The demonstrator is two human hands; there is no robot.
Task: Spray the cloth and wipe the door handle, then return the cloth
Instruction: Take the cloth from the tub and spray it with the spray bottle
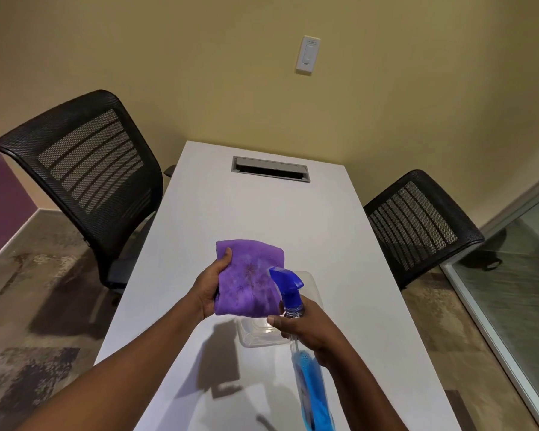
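- Purple and folded, the cloth (249, 279) is held up above the white table (262, 219), its face turned toward the person, with darker damp-looking blotches near its middle.
- The left hand (210, 289) pinches the cloth along its left edge: the thumb lies across the front face and the other fingers are wrapped behind, out of sight.
- The spray bottle (296, 318) stands just right of the cloth, its blue nozzle head pointed at the cloth's lower right part and overlapping it in the view; whether nozzle and cloth touch cannot be told.
- The right hand (305, 329) is closed around the bottle's clear neck, thumb across the near side; the finger on the trigger is hidden behind the blue head.
- The bottle's body runs down and toward the camera below the hand, with blue liquid visible in its lower part.
- A clear plastic tub (263, 332) sits on the table below and behind the two hands, partly hidden by them.
- Shadows of the arms and bottle fall on the tabletop to the left of the tub.
- A grey cable slot (270, 168) is set into the table near its far end.
- A black mesh chair (87, 169) stands at the table's left side, and a second black chair (420, 225) at its right.
- A white wall switch (307, 55) is mounted on the yellow wall beyond the table.
- A glass panel (517, 275) in a pale frame runs along the right edge of the view.
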